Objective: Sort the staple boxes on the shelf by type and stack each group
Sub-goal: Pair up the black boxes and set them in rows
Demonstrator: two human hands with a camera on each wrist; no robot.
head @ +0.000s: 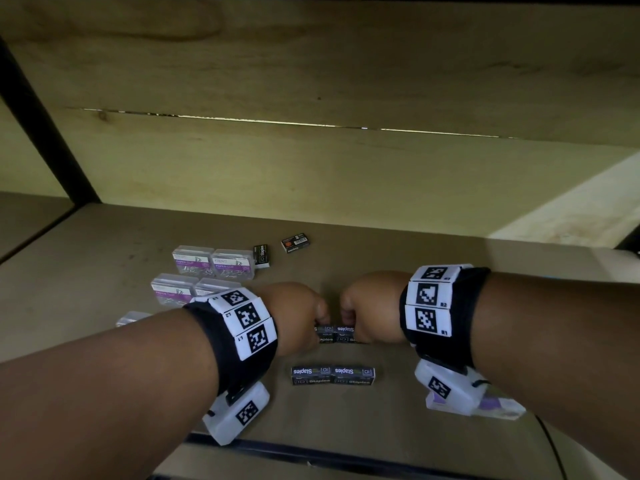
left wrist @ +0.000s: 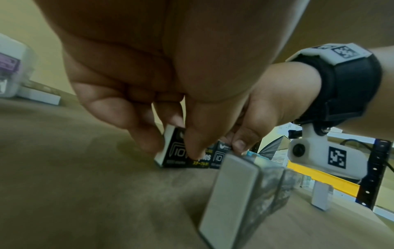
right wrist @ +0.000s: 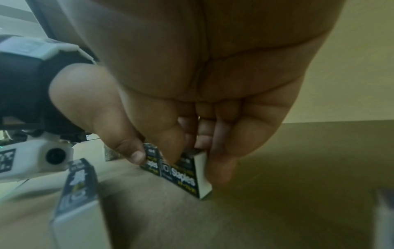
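Observation:
Two black "Staples" boxes lie end to end on the brown shelf [head: 433,251]. My left hand [head: 320,322] pinches the left staple box [head: 325,330] between thumb and fingers; in the left wrist view the left hand [left wrist: 170,143] grips this left staple box [left wrist: 173,155] at its white end. My right hand [head: 348,320] pinches the right staple box [head: 346,329], and in the right wrist view the right hand [right wrist: 192,161] holds that right staple box [right wrist: 187,178]. Both boxes touch the shelf. A second pair of black staple boxes [head: 333,375] lies nearer me.
Several clear paper clip boxes with purple labels [head: 213,263] stand at the left. A black staple box [head: 262,255] and one with an orange label [head: 295,242] lie further back. The shelf's front edge [head: 311,452] is close below my wrists.

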